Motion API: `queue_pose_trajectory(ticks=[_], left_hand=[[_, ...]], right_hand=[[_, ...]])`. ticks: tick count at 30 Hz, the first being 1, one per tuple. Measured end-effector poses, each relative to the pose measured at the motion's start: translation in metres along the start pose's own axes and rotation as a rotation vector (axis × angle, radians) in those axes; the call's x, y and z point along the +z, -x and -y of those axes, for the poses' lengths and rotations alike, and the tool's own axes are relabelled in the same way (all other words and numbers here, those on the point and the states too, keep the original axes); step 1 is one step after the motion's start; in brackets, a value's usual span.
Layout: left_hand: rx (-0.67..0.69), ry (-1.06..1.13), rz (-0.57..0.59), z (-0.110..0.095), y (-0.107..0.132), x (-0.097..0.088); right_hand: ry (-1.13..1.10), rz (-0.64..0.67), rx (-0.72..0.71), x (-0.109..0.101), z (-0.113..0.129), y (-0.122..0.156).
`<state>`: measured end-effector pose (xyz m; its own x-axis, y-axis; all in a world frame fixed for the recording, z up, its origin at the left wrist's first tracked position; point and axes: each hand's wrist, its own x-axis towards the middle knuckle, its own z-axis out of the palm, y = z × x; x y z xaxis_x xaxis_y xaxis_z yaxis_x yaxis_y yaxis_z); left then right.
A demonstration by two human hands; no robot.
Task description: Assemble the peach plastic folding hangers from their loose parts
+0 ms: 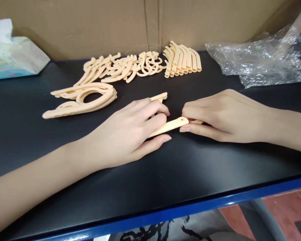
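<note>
A cream plastic folding hanger (171,125) lies low over the black table between my two hands. My left hand (130,134) is closed around its body, fingers curled over the top and thumb along the near side. Beyond those fingers another part of the hanger shows. My right hand (225,117) pinches a small cream piece at the hanger's right end, next to a round hole. The fingers hide most of that piece, so its shape is unclear. To the left lie several folded hangers (100,101), stacked together.
Along the back of the black table (190,174) lie curved cream arms (90,72), hook pieces (150,65) and a row of hollow arm pieces (183,60). A tissue pack (22,57) stands back left, a clear plastic bag (271,60) back right. Cardboard (90,26) rises behind.
</note>
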<state>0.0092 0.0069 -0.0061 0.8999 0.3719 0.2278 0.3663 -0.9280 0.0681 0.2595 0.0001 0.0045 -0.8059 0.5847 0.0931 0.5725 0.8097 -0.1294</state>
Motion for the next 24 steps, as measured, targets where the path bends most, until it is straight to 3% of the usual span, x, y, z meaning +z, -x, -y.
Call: queue_pose_trajectory(ticks=[10, 18, 24], left_hand=[[-0.005, 0.040, -0.020, -0.0014, 0.0015, 0.0013], [-0.003, 0.020, -0.030, -0.0004, 0.0014, 0.0019], [0.005, -0.005, -0.086, 0.0000, 0.0033, 0.0047]], right_hand=[[0.145, -0.128, -0.102, -0.0009, 0.0016, 0.0009], [0.216, -0.191, -0.005, -0.0009, 0.0050, 0.0006], [0.179, -0.202, -0.010, -0.0042, 0.0041, 0.0008]])
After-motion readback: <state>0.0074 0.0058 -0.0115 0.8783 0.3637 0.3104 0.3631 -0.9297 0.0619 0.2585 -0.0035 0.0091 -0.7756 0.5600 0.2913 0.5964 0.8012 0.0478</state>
